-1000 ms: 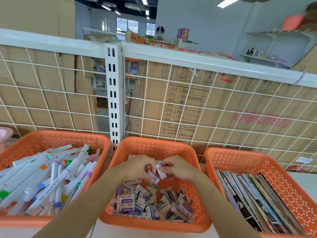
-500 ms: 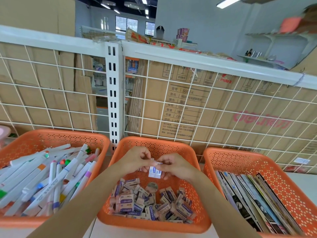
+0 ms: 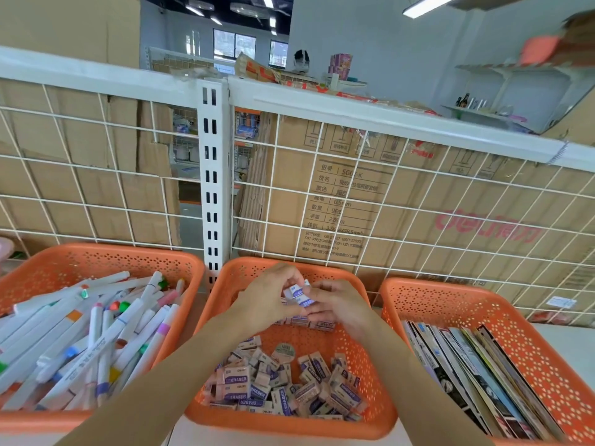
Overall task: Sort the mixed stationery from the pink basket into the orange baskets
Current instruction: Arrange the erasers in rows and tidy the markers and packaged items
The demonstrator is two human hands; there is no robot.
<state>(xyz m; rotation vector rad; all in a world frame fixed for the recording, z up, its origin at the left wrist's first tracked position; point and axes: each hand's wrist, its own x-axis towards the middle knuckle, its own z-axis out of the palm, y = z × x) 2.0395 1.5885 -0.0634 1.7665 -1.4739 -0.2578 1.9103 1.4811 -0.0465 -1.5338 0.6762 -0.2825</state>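
Note:
Three orange baskets stand in a row. The middle basket (image 3: 380, 410) holds a pile of boxed erasers (image 3: 283, 378) at its near end and a neat row of erasers (image 3: 317, 324) at its far end. My left hand (image 3: 269, 299) and my right hand (image 3: 339, 305) meet over that far end and together pinch two small white-and-purple erasers (image 3: 299, 295). The left basket (image 3: 106, 257) is full of white marker pens (image 3: 96, 333). The right basket (image 3: 515, 323) holds booklets (image 3: 476, 375) standing on edge. The pink basket (image 3: 5, 247) shows only as a sliver at the far left.
A white wire-grid panel (image 3: 354, 201) with a slotted upright post (image 3: 212, 175) rises right behind the baskets. Cardboard boxes (image 3: 386, 201) are stacked behind the grid. The baskets rest on a white shelf (image 3: 566, 339).
Both hands have moved a little farther from me, toward the far end of the middle basket, and now hold the erasers together above the neat row.

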